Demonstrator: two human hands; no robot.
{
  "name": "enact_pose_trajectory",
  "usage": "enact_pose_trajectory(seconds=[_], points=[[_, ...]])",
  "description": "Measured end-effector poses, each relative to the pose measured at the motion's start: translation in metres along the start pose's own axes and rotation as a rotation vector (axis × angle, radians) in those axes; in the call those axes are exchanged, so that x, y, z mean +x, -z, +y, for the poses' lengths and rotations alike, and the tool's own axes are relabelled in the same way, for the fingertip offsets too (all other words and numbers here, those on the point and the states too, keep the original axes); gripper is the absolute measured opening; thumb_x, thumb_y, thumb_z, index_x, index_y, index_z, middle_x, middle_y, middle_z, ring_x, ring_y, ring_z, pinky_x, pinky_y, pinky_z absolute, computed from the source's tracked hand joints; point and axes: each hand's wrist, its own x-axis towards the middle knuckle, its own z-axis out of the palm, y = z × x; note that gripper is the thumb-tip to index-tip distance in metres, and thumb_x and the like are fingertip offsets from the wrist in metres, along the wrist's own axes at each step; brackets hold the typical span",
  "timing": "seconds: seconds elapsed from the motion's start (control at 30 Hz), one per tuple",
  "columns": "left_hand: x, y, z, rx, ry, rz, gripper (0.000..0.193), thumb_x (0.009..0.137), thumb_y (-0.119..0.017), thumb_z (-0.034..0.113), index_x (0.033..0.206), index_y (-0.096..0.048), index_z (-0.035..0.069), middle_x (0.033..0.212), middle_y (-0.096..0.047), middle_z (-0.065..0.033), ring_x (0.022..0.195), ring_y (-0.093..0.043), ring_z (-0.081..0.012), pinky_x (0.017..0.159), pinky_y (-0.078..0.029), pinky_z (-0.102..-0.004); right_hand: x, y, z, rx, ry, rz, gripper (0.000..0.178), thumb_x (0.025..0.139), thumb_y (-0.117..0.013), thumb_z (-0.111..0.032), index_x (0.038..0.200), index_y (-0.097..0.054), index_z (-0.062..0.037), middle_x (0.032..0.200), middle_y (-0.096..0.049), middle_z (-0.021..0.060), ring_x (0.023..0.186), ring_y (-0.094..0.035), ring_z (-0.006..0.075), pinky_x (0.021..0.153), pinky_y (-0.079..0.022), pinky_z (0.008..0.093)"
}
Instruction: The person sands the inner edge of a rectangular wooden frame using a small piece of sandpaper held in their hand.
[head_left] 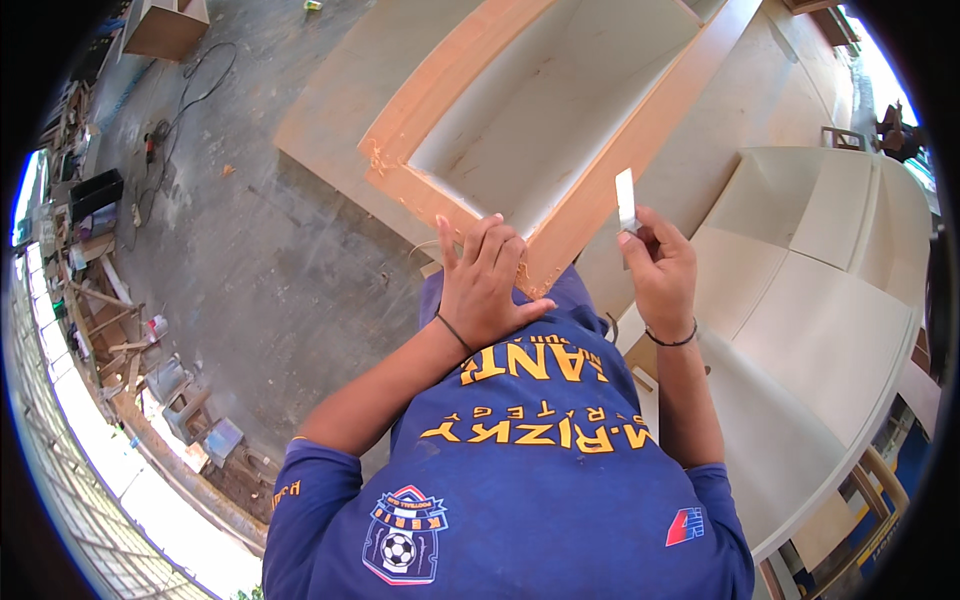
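Observation:
A large box-shaped cabinet frame lies in front of me, with an orange-brown wooden rim (590, 178) and a pale inner panel (545, 120). My left hand (485, 275) rests on the near end of this rim, its fingers spread and laid over the wood. Curled wood shavings (378, 158) cling to the rim's left corner, and more lie by my left fingers. To the right of the rim, my right hand (662, 270) is raised and closed around a thin, flat silvery blade (626, 198), which points upward, apart from the wood. Its lower end is hidden in my fingers.
A white curved cabinet (800, 290) stands close on the right. Under the frame lies a wide board (325, 110). A dark cable (180, 105) snakes over the concrete floor at the left, near timber scraps (120, 330) and a brown box (165, 28).

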Motion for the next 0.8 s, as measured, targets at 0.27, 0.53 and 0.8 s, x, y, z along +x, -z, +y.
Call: enact_pose_trajectory(seconds=[0.27,0.53,0.8], points=[[-0.004,-0.013,0.011,0.009,0.057,0.086,0.061,0.058,-0.078,0.033,0.105,-0.052,0.004,0.112,-0.051,-0.0101,0.118,-0.045,-0.0306,0.112,-0.015,-0.0559,0.027,0.039,0.008,0.026,0.034,-0.075,0.026,0.084,-0.062,0.001,0.110,-0.064,0.0025,0.070,-0.056,-0.0010,0.065,-0.048,0.0058,0.060,-0.041,0.0220],[-0.035,-0.020,0.024,0.229,0.108,-0.089,0.069,0.077,-0.069,0.031,0.133,-0.043,-0.001,0.143,-0.038,-0.0213,0.138,-0.030,-0.0373,0.111,-0.021,-0.0569,0.062,0.069,0.015,0.130,0.106,-0.142,0.026,0.085,-0.061,0.001,0.111,-0.062,0.0041,0.069,-0.048,-0.0037,0.063,-0.042,0.0038,0.055,-0.035,0.0208],[0.024,-0.061,0.069,0.339,0.001,-0.140,0.070,0.080,-0.066,0.041,0.135,-0.045,0.005,0.150,-0.029,-0.0227,0.141,-0.025,-0.0378,0.112,-0.021,-0.0562,0.081,0.106,0.040,0.181,0.103,-0.154,0.026,0.087,-0.061,0.000,0.113,-0.060,0.0051,0.074,-0.048,-0.0034,0.065,-0.042,0.0036,0.056,-0.035,0.0199]])
